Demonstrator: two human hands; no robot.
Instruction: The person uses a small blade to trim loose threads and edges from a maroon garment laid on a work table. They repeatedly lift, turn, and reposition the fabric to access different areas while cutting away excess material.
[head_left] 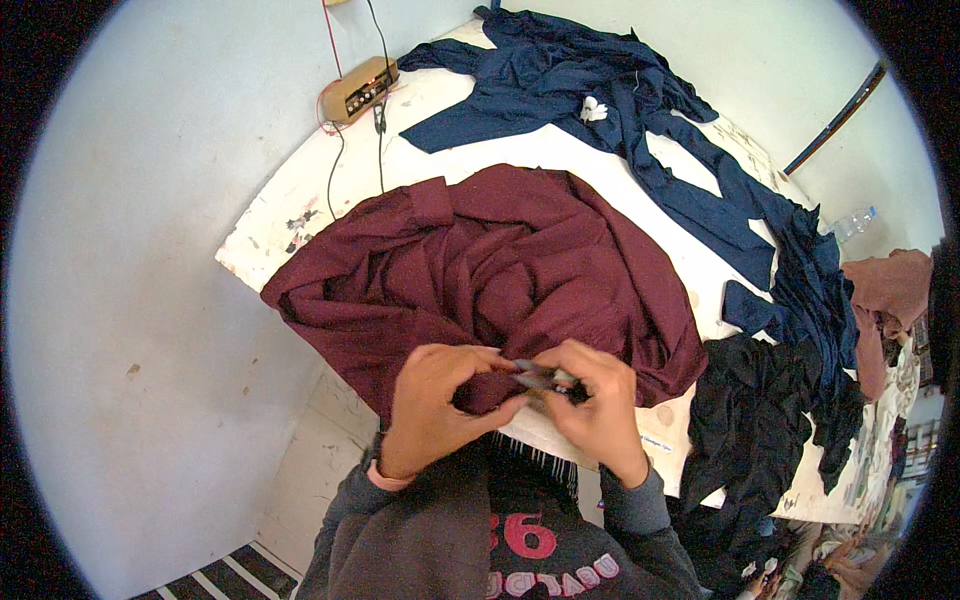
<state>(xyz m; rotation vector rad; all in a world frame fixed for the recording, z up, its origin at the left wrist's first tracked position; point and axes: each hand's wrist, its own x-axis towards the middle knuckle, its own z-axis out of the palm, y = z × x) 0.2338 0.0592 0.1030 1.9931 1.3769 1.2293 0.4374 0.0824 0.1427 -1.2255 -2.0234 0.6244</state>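
Observation:
A large maroon cloth garment (pixel 500 270) lies bunched in folds on the white table (pixel 430 95) in front of me. Over its near edge, my right hand (pixel 595 405) is closed around small dark thread snips (pixel 537 377), whose two blades point left. My left hand (pixel 445 405) meets the blades from the other side, thumb and forefinger curled toward their tips. Whatever the left fingers pinch is too small or hidden to make out. Both hands are held close together, almost touching.
Navy garments (pixel 570 70) spread along the far and right side of the table, with a white scrap (pixel 593 109) on them. Black cloth (pixel 750 410) hangs at the right edge. A tan box with wires (pixel 362 90) sits far left. A clear bottle (pixel 853 222) stands beyond.

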